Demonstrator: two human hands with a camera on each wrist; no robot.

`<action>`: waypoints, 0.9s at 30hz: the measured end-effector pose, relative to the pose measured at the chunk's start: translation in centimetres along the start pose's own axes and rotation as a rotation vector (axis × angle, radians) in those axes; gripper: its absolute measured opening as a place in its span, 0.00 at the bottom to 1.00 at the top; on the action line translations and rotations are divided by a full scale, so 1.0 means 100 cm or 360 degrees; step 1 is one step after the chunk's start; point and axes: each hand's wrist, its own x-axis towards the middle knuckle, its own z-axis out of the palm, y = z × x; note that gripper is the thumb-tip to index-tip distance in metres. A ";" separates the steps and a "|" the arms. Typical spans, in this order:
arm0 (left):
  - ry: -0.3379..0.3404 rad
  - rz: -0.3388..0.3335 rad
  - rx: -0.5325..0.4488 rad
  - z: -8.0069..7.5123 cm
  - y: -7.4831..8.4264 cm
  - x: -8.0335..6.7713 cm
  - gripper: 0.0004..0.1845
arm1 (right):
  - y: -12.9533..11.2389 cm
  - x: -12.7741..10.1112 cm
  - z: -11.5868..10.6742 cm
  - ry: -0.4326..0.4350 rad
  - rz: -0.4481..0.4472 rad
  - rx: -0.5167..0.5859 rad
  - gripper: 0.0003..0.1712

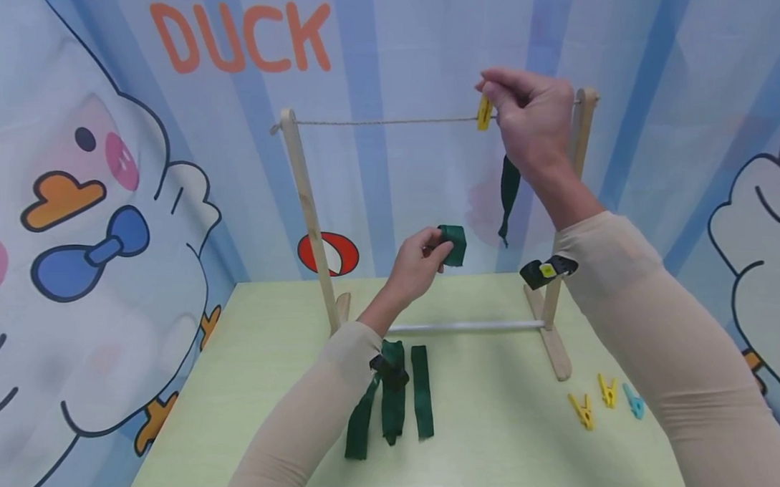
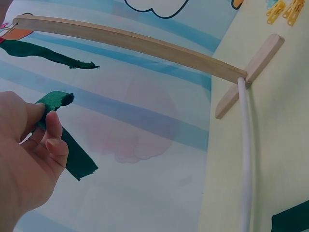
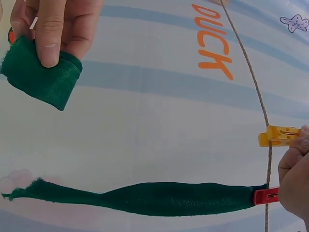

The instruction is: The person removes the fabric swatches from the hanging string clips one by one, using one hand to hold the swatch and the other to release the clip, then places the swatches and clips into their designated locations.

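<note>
My right hand (image 1: 506, 98) is raised to the string (image 1: 381, 121) of a wooden rack (image 1: 307, 212) and pinches a yellow clothespin (image 1: 483, 112) clipped on it. Just beside it a red clothespin (image 3: 265, 195) holds a long green cloth strip (image 1: 509, 194) that hangs from the string. Lower down, in front of the rack, my left hand (image 1: 430, 250) pinches a folded green strip (image 1: 454, 244) between thumb and fingers (image 2: 54, 126), clear of the table. The right hand's fingertips (image 3: 295, 159) show at the edge of the right wrist view.
Three more green strips (image 1: 392, 398) lie on the pale green table (image 1: 499, 455) near my left forearm. Two yellow clothespins (image 1: 594, 402) and a blue one (image 1: 633, 401) lie at the right. The rack's white bar (image 1: 464, 326) crosses its base. Printed curtains close in the back and sides.
</note>
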 end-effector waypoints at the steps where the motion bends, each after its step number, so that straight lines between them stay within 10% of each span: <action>1: -0.0001 0.0004 0.0001 0.000 -0.001 0.000 0.11 | 0.000 0.001 0.000 -0.0002 0.0008 0.0004 0.12; 27: -0.0009 -0.0039 0.0003 0.001 -0.008 -0.006 0.11 | -0.005 0.009 -0.012 -0.0026 0.0162 -0.0044 0.14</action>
